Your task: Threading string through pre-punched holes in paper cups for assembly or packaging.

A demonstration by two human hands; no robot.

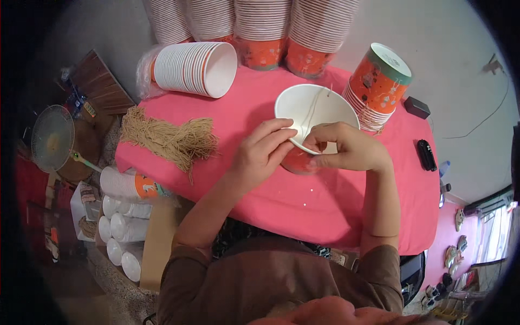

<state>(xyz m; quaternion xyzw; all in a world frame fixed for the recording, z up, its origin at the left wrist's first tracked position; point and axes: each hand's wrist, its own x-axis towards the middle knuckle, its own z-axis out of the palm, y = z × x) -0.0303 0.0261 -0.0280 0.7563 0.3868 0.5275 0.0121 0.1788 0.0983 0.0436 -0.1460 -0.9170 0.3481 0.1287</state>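
A paper bucket, white inside and orange outside, stands tilted toward me on the pink-covered table. A thin beige string hangs inside it from a small hole near the far rim, where a short end sticks up. My left hand is closed on the bucket's near left rim, thumb and fingers on either side. At the near right rim, my right hand has its fingers curled inside the bucket and its thumb outside. Those fingertips are pinched together at the rim; what lies between them is hidden.
A bundle of beige strings lies to the left. One bucket stack rests on its side; several wrapped stacks stand behind. An upside-down stack is at the right, near a black box and a black object.
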